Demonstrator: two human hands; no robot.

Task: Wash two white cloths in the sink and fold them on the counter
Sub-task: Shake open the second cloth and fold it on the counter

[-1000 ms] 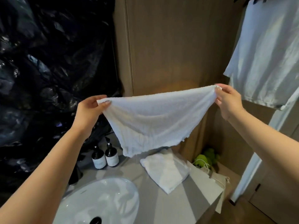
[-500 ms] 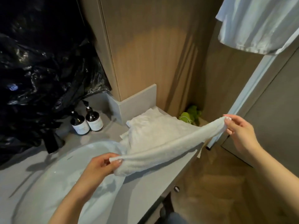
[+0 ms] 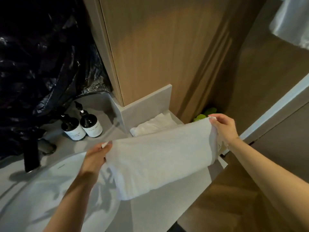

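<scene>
From the head camera, looking down over the vanity, the left hand [image 3: 97, 156] pinches one upper corner of a white cloth [image 3: 160, 163] between thumb and fingers, and the right hand [image 3: 224, 129] pinches the opposite upper corner the same way, so the top edge runs stretched between them. The cloth hangs as a broad sheet over the grey counter [image 3: 150, 213], its lower edge draping down toward the surface beside the white sink [image 3: 41, 195]; whether that edge touches the counter cannot be told. Behind it, against the low grey upstand by the wooden panel, the second cloth [image 3: 155, 125] lies already folded on the counter. Two dark pump bottles [image 3: 82, 127] stand side by side at the back, with a black tap [image 3: 31, 156] to their left and crumpled black plastic sheeting [image 3: 41, 56] filling the wall above. The step in hand looks like the folding of the remaining cloth, with washing apparently done. The next move probably calls for lowering the sheet flat onto the bare counter in front of the folded one, keeping both corners level so no creases form, then bringing one edge over to meet the other.
</scene>
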